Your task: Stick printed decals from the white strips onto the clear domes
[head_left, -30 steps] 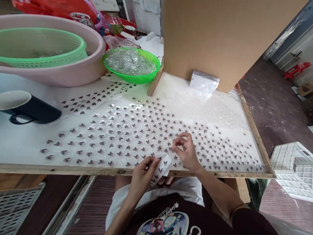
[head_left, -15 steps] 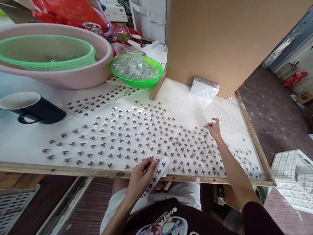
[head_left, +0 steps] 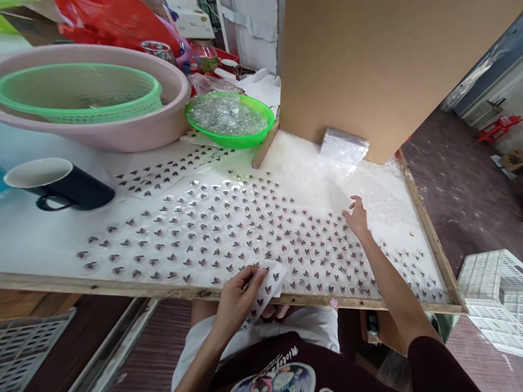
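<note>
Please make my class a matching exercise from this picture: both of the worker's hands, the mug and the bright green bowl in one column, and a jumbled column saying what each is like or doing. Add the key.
1. Left hand
2. Right hand
3. Mug
4. Bright green bowl

A. Dark outside, white inside
B. Holding a white strip with dark printed marks
C. Filled with clear, shiny pieces
D. Stretched out over the tabletop, arm extended

Pairs: 1-B, 2-D, 3-A, 4-C
</note>
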A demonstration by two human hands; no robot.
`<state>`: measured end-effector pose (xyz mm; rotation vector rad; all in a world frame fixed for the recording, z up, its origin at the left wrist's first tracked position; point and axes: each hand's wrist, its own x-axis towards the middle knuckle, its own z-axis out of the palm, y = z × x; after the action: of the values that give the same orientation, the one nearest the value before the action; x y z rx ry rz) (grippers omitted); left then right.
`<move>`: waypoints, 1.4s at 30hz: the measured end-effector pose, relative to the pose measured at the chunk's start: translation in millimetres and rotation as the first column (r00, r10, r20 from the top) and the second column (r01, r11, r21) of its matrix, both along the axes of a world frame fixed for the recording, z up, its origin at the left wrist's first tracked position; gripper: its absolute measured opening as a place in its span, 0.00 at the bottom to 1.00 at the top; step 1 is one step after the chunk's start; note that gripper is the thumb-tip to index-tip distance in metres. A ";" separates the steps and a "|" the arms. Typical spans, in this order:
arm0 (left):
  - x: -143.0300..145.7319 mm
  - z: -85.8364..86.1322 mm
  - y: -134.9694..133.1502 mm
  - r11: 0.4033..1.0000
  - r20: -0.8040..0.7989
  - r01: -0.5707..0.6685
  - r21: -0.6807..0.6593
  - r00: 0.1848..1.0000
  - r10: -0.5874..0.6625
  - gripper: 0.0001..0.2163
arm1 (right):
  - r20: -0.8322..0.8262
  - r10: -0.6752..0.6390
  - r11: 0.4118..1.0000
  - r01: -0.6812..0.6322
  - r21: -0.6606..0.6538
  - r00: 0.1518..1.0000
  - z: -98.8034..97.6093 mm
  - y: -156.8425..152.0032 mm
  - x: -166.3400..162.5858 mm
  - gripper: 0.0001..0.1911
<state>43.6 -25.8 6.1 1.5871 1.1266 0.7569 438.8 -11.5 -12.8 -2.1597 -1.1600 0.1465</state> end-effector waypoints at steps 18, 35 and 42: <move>-0.7 2.7 -0.8 1.000 0.007 0.004 0.011 1.000 -0.005 0.17 | -0.270 -0.167 0.982 0.136 -0.132 0.948 7.3 0.2 33.0 0.08; 17.1 14.9 -14.0 0.984 0.121 -0.137 -0.116 0.981 0.151 0.17 | -0.435 0.271 0.962 -0.225 0.155 0.859 49.5 -52.0 -103.9 0.18; 52.1 28.8 -31.5 0.991 0.139 -0.043 -0.125 0.988 0.060 0.16 | -0.670 0.460 0.874 -0.430 0.227 0.582 53.8 -94.0 -178.4 0.16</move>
<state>95.7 -57.3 34.9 1.3841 1.0920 0.8074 260.4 -105.5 40.9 -1.4615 -1.1639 1.0822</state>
